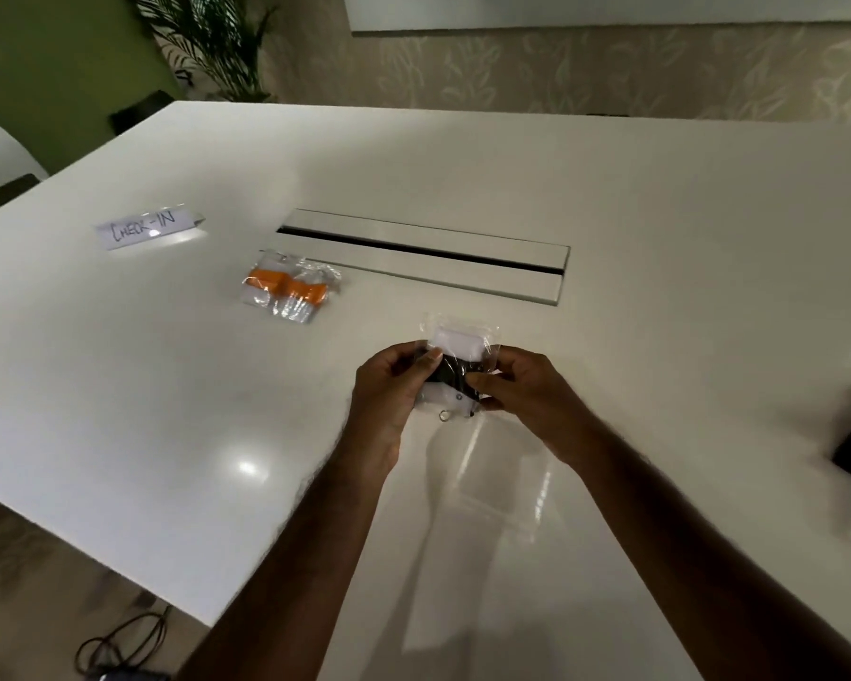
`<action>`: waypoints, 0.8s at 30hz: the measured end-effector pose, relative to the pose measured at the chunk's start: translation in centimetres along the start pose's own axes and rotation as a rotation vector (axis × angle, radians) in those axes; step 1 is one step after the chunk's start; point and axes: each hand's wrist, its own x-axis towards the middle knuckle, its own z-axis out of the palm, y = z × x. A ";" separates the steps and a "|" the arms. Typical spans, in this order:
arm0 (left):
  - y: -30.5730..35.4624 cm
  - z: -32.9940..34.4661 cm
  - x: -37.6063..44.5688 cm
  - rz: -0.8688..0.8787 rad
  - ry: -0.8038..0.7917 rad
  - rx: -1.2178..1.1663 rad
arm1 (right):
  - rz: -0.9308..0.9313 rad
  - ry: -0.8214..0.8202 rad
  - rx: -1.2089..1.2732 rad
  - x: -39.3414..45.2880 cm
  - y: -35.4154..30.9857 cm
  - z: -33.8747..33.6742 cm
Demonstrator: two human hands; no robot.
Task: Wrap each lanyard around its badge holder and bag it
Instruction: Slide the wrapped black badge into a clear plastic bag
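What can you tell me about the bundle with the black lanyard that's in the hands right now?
The black-lanyard bundle is a white badge holder with a black strap wound across its middle, inside a clear, crinkly plastic bag whose top sticks up past the fingers. A small metal ring hangs at its lower edge. It is held just above the white table, tilted toward the camera, pinched by the left hand and the right hand at either side.

White table (pixel 168 410) bears a CHECK-IN sign (pixel 146 228) (handwritten); potted palm (pixel 207 36) behind

A white table (pixel 610 199) carries a "CHECK-IN" paper sign (pixel 144 227) and bagged orange lanyards (pixel 290 286).
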 end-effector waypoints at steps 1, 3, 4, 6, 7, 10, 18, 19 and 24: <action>0.3 -1.0 0.9 0.000 -0.003 0.001 | 0.002 0.014 -0.013 1.0 -0.1 0.9; 0.9 -3.3 2.9 -0.005 -0.016 -0.001 | 0.007 0.044 -0.033 3.2 -0.1 3.2; 1.2 -4.4 3.8 -0.011 -0.027 -0.004 | 0.004 0.059 -0.036 4.2 -0.2 4.2; 1.6 -6.2 5.4 -0.016 -0.051 0.000 | -0.003 0.081 -0.027 5.9 -0.3 6.0; 1.9 -7.2 6.1 -0.014 -0.065 0.008 | -0.007 0.089 -0.019 6.8 -0.3 6.9; 2.7 -9.6 8.1 0.034 -0.116 0.111 | -0.012 0.101 0.004 9.2 -0.2 9.1; 2.6 -14.0 13.2 0.124 -0.047 0.305 | 0.005 0.137 0.036 14.7 1.2 13.4; 2.6 -14.3 13.8 0.134 -0.035 0.314 | 0.011 0.146 0.050 15.3 1.3 13.7; 1.9 -15.9 17.1 0.135 -0.011 0.342 | 0.068 0.215 0.110 17.7 1.7 15.0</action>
